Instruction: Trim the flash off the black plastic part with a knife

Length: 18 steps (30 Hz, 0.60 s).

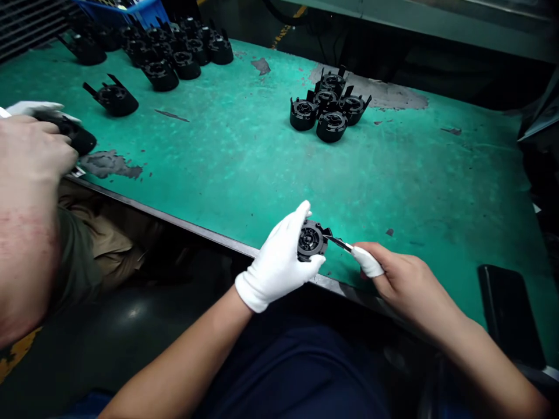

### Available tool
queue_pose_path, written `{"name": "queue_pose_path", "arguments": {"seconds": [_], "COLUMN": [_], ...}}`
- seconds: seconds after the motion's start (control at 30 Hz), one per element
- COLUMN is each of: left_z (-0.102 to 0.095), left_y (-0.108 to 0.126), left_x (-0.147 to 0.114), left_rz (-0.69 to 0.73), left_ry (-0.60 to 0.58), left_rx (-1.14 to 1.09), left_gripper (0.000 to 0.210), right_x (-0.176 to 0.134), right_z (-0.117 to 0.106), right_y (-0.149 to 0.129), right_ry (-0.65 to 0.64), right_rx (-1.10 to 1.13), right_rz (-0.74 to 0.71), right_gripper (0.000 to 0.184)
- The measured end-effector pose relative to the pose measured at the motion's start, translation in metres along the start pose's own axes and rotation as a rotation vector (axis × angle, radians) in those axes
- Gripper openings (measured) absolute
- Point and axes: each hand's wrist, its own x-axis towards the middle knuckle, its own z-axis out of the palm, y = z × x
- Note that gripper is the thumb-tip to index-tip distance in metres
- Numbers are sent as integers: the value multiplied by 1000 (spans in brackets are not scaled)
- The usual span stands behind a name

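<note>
Gripping a round black plastic part (pixel 311 240) over the near edge of the green-topped table (pixel 218 174), my white-gloved left hand (pixel 282 256) has fingers and thumb curled around its rim. My bare right hand (pixel 404 276) pinches a slim dark tool (pixel 339 242) — its tip is at the part's right side, though I can't tell whether it touches. Beyond, I see five black pronged cylinders (pixel 332 129) grouped together. Right, a flat black rectangular object (pixel 510 308) lies near the edge. Far left — a co-worker's hand (pixel 37 142) on another black piece (pixel 81 137), near more dark pronged cylinders (pixel 162 77) and a blue plastic bin (pixel 151 11).
</note>
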Motion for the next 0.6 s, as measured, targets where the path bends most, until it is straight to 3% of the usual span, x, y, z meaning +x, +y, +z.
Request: {"name": "queue_pose_path", "arguments": {"seconds": [0.13, 0.3, 0.43, 0.6], "left_z": [-14, -10, -15, -21], "left_y": [-7, -9, -10, -12], "left_x": [4, 8, 16, 22], "left_rz": [-4, -12, 19, 35], "left_ry": [-104, -110, -215, -270], "left_rx": [-36, -48, -64, -74], "left_gripper": [106, 112, 112, 110], "right_x": [-5, 8, 18, 16], "right_z": [-2, 2, -5, -7], "right_y": [4, 2, 0, 5], "right_ry": [-82, -190, -310, -267], "right_rx": [98, 94, 103, 70], "right_rz": [-125, -131, -169, -182], "right_gripper": [44, 48, 47, 49]}}
